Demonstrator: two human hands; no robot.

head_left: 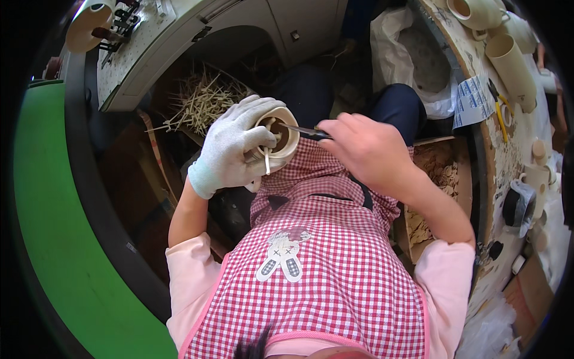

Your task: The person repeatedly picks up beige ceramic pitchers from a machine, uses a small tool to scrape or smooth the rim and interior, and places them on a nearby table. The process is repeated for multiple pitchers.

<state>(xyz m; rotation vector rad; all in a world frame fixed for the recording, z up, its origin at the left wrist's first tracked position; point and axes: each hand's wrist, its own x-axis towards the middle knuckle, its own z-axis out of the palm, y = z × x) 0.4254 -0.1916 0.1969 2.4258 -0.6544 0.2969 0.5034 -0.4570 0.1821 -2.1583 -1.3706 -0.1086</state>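
My left hand, in a pale grey knit glove, is wrapped round a cream unglazed mug above my lap. The mug's mouth is tilted toward me and its handle shows below the glove. Pale rod-like pieces stick up at the opening beside my gloved fingers; what they join to inside is partly hidden. Bare and closed, my right hand grips a thin metal tool with a dark handle. The tool's blade-like tip reaches over the rim into the mug. Its exact kind is hard to make out.
A heap of thin pale sticks lies beyond my left hand. To the right, a box of clay scraps stands below a worn workbench with cream mugs and yellow-handled pliers. A green belt runs along the left.
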